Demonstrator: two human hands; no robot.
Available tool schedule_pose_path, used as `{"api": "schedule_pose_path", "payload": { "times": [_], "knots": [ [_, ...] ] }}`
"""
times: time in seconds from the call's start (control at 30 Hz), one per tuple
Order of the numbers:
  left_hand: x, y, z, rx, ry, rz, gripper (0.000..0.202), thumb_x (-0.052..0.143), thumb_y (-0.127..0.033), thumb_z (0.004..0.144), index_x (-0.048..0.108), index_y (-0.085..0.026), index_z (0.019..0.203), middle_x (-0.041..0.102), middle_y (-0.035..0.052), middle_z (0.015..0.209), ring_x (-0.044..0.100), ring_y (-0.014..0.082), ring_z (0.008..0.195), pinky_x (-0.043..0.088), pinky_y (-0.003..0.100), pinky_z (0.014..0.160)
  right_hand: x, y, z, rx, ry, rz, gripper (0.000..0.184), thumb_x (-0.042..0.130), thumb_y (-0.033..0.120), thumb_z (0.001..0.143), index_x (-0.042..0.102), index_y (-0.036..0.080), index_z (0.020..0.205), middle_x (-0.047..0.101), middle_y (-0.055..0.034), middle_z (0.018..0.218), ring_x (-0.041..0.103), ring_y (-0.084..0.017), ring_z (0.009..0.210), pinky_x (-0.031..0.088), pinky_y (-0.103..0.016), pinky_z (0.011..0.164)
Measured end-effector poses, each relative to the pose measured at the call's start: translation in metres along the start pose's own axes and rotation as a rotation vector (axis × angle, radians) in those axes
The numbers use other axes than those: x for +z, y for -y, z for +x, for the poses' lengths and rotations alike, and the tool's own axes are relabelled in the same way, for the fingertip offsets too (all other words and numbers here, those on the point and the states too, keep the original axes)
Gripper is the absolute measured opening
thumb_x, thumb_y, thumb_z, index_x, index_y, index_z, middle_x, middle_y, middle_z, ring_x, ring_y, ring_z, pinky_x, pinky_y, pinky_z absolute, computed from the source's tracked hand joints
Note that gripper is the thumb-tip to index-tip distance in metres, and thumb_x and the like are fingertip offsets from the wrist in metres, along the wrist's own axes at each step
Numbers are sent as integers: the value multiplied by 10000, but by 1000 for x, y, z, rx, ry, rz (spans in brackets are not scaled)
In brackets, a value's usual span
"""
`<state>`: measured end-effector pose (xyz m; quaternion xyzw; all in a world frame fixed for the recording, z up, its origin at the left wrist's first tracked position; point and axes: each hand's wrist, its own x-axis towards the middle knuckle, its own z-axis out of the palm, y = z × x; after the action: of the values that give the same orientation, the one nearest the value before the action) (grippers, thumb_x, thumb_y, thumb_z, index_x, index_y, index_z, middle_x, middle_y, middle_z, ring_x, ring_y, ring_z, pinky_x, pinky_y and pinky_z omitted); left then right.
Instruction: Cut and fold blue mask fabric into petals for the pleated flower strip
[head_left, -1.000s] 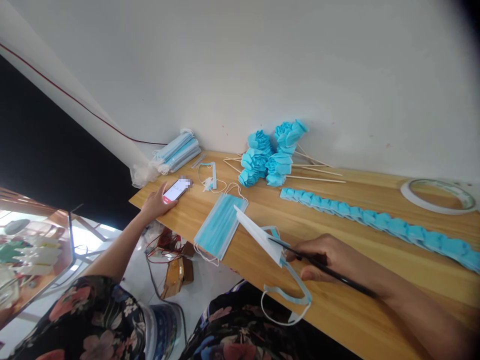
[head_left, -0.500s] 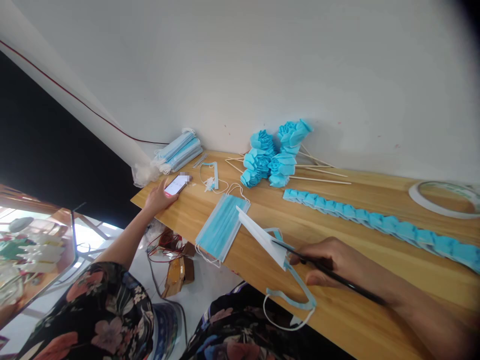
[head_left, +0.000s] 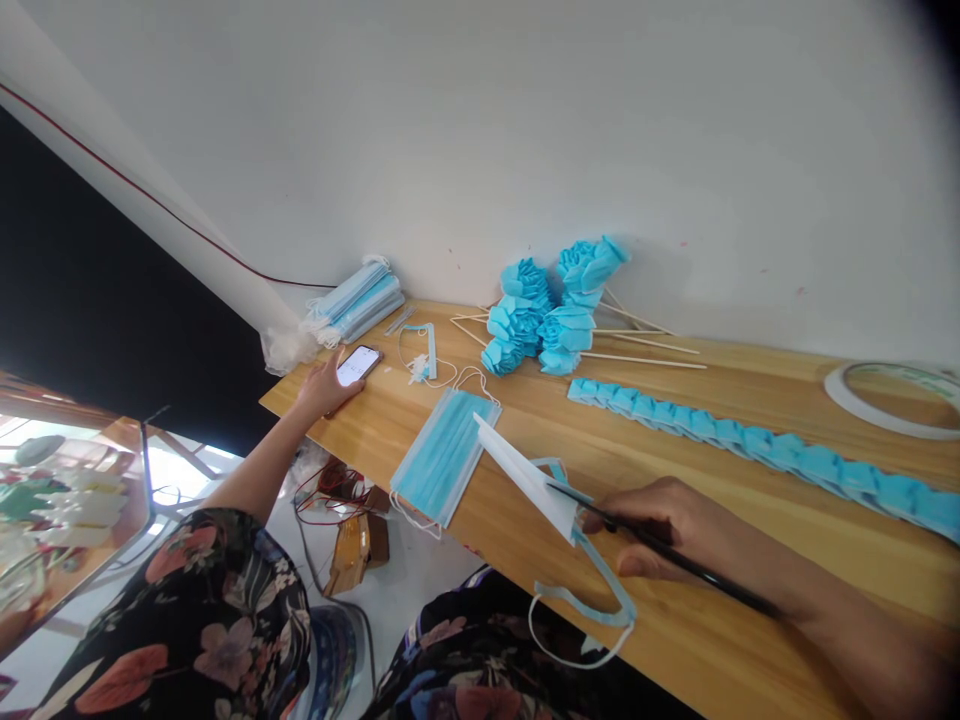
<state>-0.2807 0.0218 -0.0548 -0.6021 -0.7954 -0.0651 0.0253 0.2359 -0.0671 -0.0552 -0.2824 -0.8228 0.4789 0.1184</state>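
At the table's left end my left hand (head_left: 322, 388) is closed around the lower part of a phone (head_left: 358, 366) with its screen lit. My right hand (head_left: 660, 525) grips a long, thin black tool (head_left: 701, 570); its exact kind cannot be made out. The tool's tip meets a folded white piece of cloth (head_left: 525, 475) at the right hand's fingertips. Pale blue strips (head_left: 607, 570) with a white elastic loop hang below that piece, over the table's front edge. A blue face mask (head_left: 446, 450) lies flat between my hands.
Blue flowers (head_left: 525, 315) on wooden sticks lie against the wall. A pleated blue strip (head_left: 712, 425) runs to the right, near a tape roll (head_left: 885, 405). Stacked masks (head_left: 356, 300) and mask scraps (head_left: 431, 350) sit at the back left. A cardboard box (head_left: 364, 550) is on the floor.
My left hand has shifted slightly over the phone, covering more of its lower left side. My right hand and what it holds look almost still.
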Motion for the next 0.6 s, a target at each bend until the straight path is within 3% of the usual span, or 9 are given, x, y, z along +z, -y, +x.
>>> {"api": "schedule_pose_path", "payload": {
  "times": [0.2,0.37,0.47,0.53,0.6],
  "knots": [
    [-2,-26,-18,207,-259,-57,589,506,-463,858,500,-185,1378,572,132,1370,493,345,1269,367,491,1071,0,-2,0,-4,11,-6,583,564,660,833,720,141,1049,545,-19,721,421,-136,615,332,-248,563],
    [3,-62,-45,458,-283,-124,395,482,-386,881,650,-187,1178,665,116,1217,571,280,1160,411,439,1041,0,0,0,-6,1,8,583,566,661,830,720,138,1036,499,-3,699,387,-126,607,315,-240,551],
    [7,-79,-57,575,-247,-162,351,491,-367,895,661,-206,1157,667,100,1216,580,263,1149,405,444,1046,0,1,0,-19,-4,4,594,561,661,834,719,129,1047,529,-15,706,398,-129,604,323,-241,548],
    [9,-81,-59,579,-232,-174,359,487,-369,902,649,-216,1184,653,99,1238,570,263,1170,401,450,1052,1,1,0,-9,-1,-5,599,560,662,834,720,129,1053,545,-22,705,406,-132,603,327,-243,544],
    [9,-74,-55,500,-259,-170,417,492,-395,893,609,-217,1252,603,111,1316,523,279,1240,384,462,1071,1,0,0,6,14,-10,586,572,657,831,719,140,1065,553,-20,711,412,-132,604,319,-241,536]
  ]
}}
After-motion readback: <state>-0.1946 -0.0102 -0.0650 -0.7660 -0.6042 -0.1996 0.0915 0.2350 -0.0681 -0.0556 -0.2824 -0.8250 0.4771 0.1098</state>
